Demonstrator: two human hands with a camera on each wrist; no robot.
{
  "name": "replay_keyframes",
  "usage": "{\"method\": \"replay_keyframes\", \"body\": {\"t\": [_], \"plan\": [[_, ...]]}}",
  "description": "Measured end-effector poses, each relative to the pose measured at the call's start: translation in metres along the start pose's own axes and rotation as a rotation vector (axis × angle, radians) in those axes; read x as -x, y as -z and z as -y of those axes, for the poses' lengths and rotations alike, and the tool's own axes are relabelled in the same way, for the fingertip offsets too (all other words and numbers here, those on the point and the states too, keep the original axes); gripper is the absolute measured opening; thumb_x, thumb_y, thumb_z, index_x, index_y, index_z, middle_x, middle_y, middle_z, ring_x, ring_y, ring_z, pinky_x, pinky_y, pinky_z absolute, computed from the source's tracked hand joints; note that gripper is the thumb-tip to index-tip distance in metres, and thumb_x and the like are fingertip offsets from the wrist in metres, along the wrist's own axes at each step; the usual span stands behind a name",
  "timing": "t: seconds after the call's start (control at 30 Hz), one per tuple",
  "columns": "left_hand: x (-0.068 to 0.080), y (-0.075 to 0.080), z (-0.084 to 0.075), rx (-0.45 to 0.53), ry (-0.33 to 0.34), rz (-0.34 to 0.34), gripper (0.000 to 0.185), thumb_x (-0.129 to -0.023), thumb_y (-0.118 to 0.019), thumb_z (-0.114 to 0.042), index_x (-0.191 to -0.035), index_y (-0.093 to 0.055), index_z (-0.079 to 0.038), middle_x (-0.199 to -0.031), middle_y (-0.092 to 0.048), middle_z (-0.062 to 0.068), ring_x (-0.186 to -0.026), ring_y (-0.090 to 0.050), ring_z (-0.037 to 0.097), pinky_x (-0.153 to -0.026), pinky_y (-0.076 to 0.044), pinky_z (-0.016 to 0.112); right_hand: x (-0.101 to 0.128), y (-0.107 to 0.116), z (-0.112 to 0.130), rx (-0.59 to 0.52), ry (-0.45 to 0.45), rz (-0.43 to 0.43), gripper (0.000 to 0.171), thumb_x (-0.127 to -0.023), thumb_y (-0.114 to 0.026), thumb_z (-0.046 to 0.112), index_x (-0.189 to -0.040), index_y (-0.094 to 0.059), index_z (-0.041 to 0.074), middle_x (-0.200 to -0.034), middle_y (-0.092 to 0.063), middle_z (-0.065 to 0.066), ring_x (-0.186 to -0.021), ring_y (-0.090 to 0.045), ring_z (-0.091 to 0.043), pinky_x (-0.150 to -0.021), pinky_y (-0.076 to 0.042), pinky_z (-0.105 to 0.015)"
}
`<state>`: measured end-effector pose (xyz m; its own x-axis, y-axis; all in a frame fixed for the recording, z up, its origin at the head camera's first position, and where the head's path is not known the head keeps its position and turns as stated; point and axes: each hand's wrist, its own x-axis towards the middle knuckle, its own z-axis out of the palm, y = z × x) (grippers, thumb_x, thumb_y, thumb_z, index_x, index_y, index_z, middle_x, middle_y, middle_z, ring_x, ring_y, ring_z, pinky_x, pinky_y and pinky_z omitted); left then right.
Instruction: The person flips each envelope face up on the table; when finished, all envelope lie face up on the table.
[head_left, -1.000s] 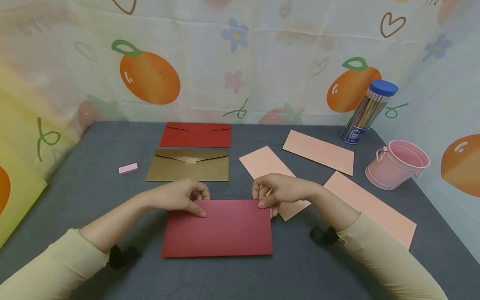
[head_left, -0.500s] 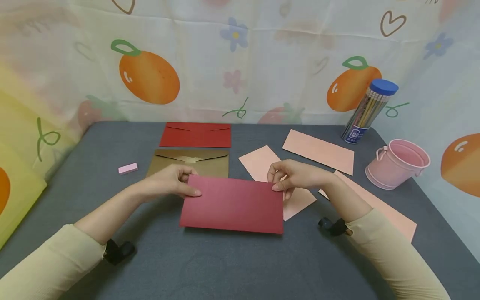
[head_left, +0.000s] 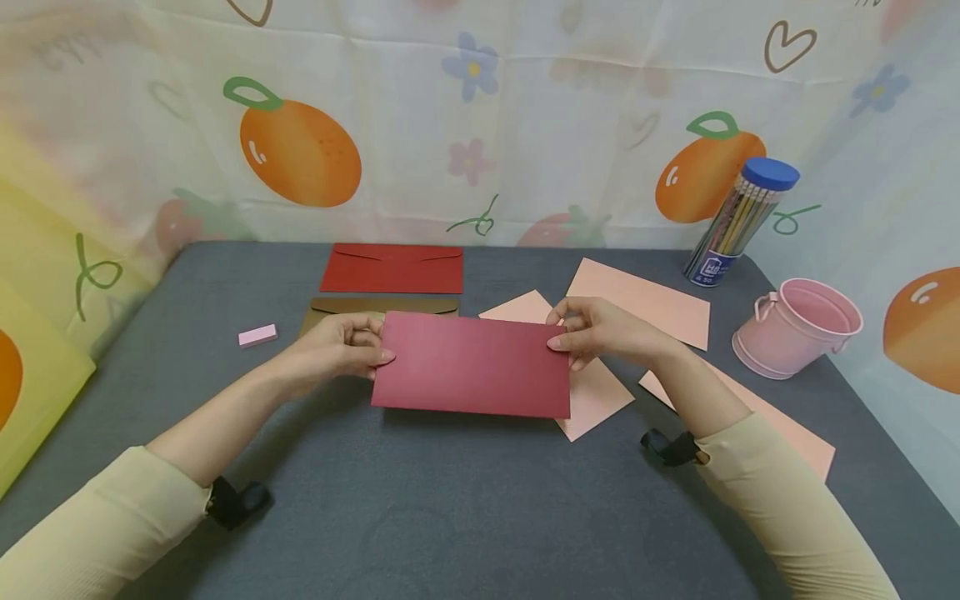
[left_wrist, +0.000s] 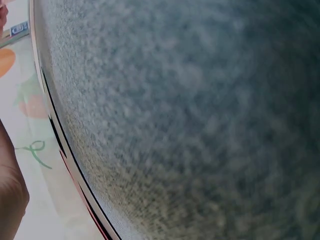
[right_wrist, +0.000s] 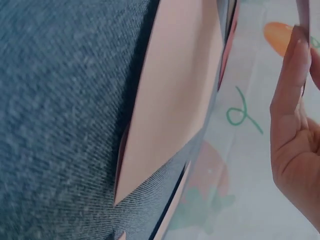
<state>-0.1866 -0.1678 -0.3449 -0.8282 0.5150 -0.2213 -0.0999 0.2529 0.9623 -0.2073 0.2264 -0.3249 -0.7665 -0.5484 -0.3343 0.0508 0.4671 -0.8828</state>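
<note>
A dark pink-red envelope [head_left: 472, 367], its plain side facing me, is held up off the table in the head view. My left hand [head_left: 333, 350] pinches its upper left edge, thumb in front and fingers behind. At the upper right corner my right hand [head_left: 607, 333] pinches it the same way. Behind it lies a gold envelope [head_left: 322, 310], partly covered by the held one and the left hand. A red envelope [head_left: 393, 268] with its flap showing lies farther back. In the right wrist view the right hand [right_wrist: 295, 130] shows at the right edge.
Several light pink paper pieces, one a pale pink sheet [head_left: 652, 304], lie on the right. A pink bucket [head_left: 787, 333] and a blue-lidded tube of pencils [head_left: 735, 229] stand at the table's right edge. A small pink eraser-like block [head_left: 257, 336] lies on the left.
Both hands have lifted the dark pink-red envelope from the table and carried it away from me and slightly right. It now covers part of the gold envelope.
</note>
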Motion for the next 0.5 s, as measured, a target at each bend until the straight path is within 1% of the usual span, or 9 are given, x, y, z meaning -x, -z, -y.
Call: {"method": "replay_keyframes", "body": {"t": [0.13, 0.23, 0.33, 0.5], "plan": [[0.0017, 0.0028, -0.0015, 0.002, -0.017, -0.080, 0.025, -0.092, -0.068, -0.013, -0.106, -0.048, -0.005, -0.077, -0.063, -0.010, -0.076, -0.063, 0.004, -0.078, -0.060, 0.025, -0.0008, 0.0014, -0.0030, -0.065, 0.001, -0.029, 0.033, -0.096, -0.063, 0.012, -0.119, -0.044, -0.002, -0.086, -0.068, 0.001, -0.070, -0.067, -0.011, -0.073, -0.063, -0.033], [0.0025, 0.0038, -0.0032, -0.006, -0.023, -0.124, 0.025, -0.092, -0.069, -0.013, -0.104, -0.048, -0.005, -0.075, -0.062, -0.011, -0.076, -0.062, 0.004, -0.078, -0.060, 0.025, -0.0007, 0.0013, -0.0048, -0.089, -0.006, -0.033, 0.032, -0.097, -0.061, 0.010, -0.122, -0.045, -0.003, -0.087, -0.069, 0.003, -0.076, -0.067, -0.010, -0.075, -0.062, -0.031], [0.0027, 0.0043, -0.0046, -0.011, -0.023, -0.142, 0.025, -0.092, -0.069, -0.014, -0.103, -0.049, -0.004, -0.076, -0.064, -0.011, -0.075, -0.063, 0.004, -0.077, -0.060, 0.025, -0.0002, 0.0001, -0.0058, -0.104, -0.014, -0.032, 0.029, -0.098, -0.058, 0.009, -0.121, -0.046, -0.002, -0.090, -0.069, 0.004, -0.080, -0.068, -0.011, -0.076, -0.062, -0.030], [0.0017, 0.0056, -0.0048, -0.018, -0.024, -0.155, 0.024, -0.092, -0.069, -0.015, -0.102, -0.051, -0.004, -0.077, -0.065, -0.012, -0.076, -0.064, 0.003, -0.078, -0.061, 0.025, 0.0000, -0.0013, -0.0070, -0.110, -0.008, -0.045, 0.019, -0.098, -0.057, 0.009, -0.113, -0.048, 0.002, -0.089, -0.066, 0.004, -0.081, -0.067, -0.013, -0.078, -0.061, -0.032]]}}
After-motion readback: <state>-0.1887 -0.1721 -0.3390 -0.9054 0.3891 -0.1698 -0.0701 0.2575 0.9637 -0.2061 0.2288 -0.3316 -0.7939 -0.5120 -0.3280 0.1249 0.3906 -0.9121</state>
